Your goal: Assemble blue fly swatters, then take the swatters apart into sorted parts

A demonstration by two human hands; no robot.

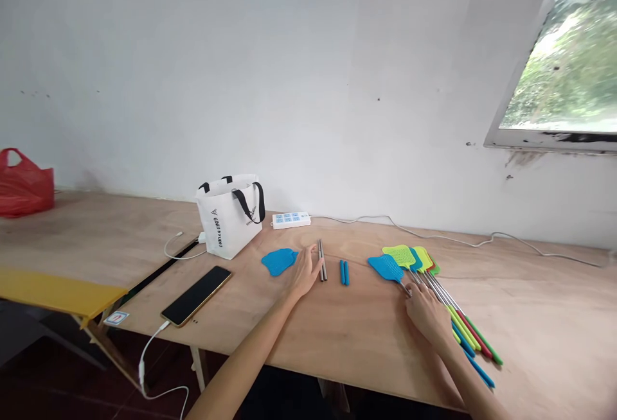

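My left hand (304,273) lies on the table between a blue fly swatter head (278,262) and two thin metal tubes (322,266). Its fingers are stretched out and touch or nearly touch the tubes; the neck of the blue head is partly hidden by it. To the right of the tubes lie two short blue handles (344,273), side by side. With my right hand (428,312) I grip the metal shaft of a blue fly swatter (386,267). This swatter lies at the near side of a fanned row of yellow-green, blue, red and green fly swatters (475,330).
A white bag (231,218) with black straps stands at the back left, beside a white power strip (291,219). In front of it is a phone (196,296) with a cable. A red plastic bag (26,183) sits on the far-left table. Behind runs a wall.
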